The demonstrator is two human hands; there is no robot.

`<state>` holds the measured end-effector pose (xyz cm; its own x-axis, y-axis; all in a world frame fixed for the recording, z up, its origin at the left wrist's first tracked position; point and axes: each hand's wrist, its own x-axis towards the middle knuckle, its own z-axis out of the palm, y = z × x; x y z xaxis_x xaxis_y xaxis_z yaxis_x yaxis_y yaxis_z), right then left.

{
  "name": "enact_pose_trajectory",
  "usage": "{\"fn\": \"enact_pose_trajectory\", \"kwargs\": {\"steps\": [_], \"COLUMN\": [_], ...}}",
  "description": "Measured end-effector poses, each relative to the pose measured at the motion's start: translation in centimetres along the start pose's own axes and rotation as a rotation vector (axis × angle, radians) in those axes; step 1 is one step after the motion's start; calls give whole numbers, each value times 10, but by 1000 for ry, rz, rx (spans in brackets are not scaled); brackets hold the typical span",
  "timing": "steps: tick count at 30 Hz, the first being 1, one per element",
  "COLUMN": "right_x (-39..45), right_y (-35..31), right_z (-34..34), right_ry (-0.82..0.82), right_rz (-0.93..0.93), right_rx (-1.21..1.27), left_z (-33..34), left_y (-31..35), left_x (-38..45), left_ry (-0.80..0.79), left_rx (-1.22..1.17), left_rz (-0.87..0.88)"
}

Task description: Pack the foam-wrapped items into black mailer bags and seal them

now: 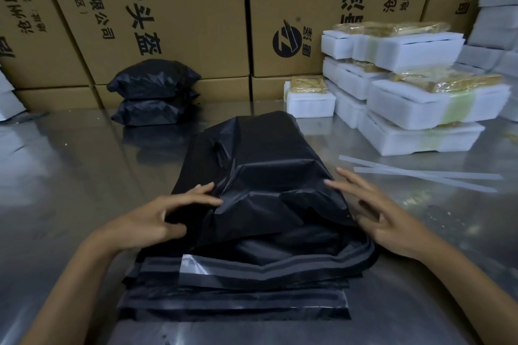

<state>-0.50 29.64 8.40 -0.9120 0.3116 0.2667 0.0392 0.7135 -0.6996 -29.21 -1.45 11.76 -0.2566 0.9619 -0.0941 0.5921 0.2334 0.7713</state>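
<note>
Black plastic filled the middle of the steel counter (pixel 70 165): a bulging mailer bag (pixel 269 176) lay on a stack of flat mailer bags (pixel 232 300) at the near edge, its open mouth toward the person, with a clear adhesive strip (pixel 196 263) showing along the flap. Whatever filled it was hidden under the plastic. The left hand (pixel 157 216) pinched a fold of the bag's left side between thumb and fingers. The right hand (pixel 372 204) was released, fingers straight and spread, resting against the bag's right side.

Two sealed black parcels (pixel 154 92) sat stacked at the counter's far edge, against a wall of cardboard cartons (pixel 182 8). Toward the far right corner, foam-wrapped items (pixel 406 84) were piled in several layers, some banded with yellowish tape. Two peeled liner strips (pixel 420 175) lay crossed on the counter between that pile and the right hand.
</note>
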Motion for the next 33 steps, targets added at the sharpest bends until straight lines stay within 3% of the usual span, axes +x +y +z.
{"fn": "enact_pose_trajectory", "kwargs": {"steps": [2, 5, 12, 15, 18, 21, 26, 29, 33], "right_x": [-3, -4, -2, 6, 11, 14, 22, 30, 53], "right_y": [-4, -15, -26, -33, -46, -60, -80, -79, -68], "right_z": [0, 2, -1, 2, 2, 5, 3, 0, 1], "right_ry": [-59, -40, 219, 388, 453, 496, 573, 640, 734], "right_rz": [3, 44, 73, 103, 89, 55, 20, 33, 94], "right_rx": [17, 94, 477, 517, 559, 539, 488, 424, 352], "left_z": [3, 14, 23, 23, 30, 36, 44, 40, 25], "left_y": [1, 9, 29, 32, 39, 43, 56, 73, 68], "left_x": [-3, 2, 16, 19, 22, 20, 12, 14, 37], "left_ry": [-44, 58, 582, 670, 732, 835, 781, 895, 1038], "left_rx": [5, 36, -183, -287, -274, -175, -227, -215, -123], "left_rz": [-14, 26, 115, 146, 146, 171, 215, 311, 136]}}
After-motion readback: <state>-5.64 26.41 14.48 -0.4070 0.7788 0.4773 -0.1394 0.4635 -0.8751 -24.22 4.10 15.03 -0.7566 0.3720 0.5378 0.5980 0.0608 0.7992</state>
